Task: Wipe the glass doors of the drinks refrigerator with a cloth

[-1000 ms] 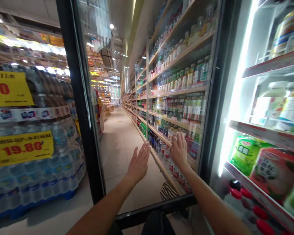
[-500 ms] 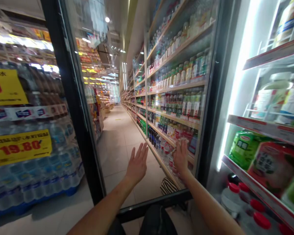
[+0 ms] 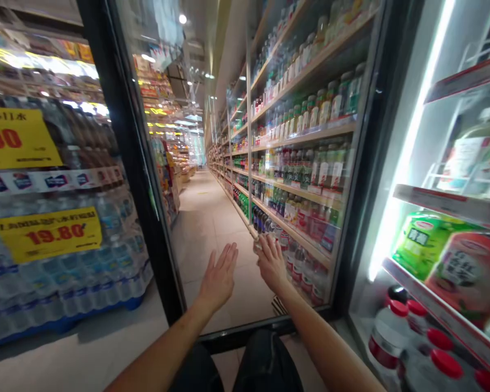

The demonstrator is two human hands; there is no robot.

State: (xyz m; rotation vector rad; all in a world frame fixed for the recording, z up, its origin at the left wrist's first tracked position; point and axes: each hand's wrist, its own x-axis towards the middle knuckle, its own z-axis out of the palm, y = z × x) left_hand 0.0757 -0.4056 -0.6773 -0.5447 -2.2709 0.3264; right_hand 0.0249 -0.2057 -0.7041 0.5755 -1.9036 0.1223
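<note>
A glass door [image 3: 204, 215] with a black frame stands in front of me. My left hand [image 3: 218, 277] lies flat against the pane, palm forward and fingers stretched out, holding nothing. Close to its right, my right hand [image 3: 271, 264] presses a crumpled, pale cloth [image 3: 257, 245] to the glass. Most of the cloth is hidden under the fingers, with only a small edge showing. My knees are bent below the door's bottom rail [image 3: 245, 338].
Lit cooler shelves [image 3: 445, 204] at the right hold drink pouches [image 3: 422, 242] and red-capped bottles [image 3: 392, 326]. Stacked water bottles [image 3: 65, 272] with yellow price signs [image 3: 51, 234] stand left. An aisle and bottle shelves show in the glass, with a striped thing [image 3: 278, 306] low down.
My right hand has moved left across the glass with the cloth, closer to my left hand. The left hand stays on the pane, slightly lower. The view has shifted a little.
</note>
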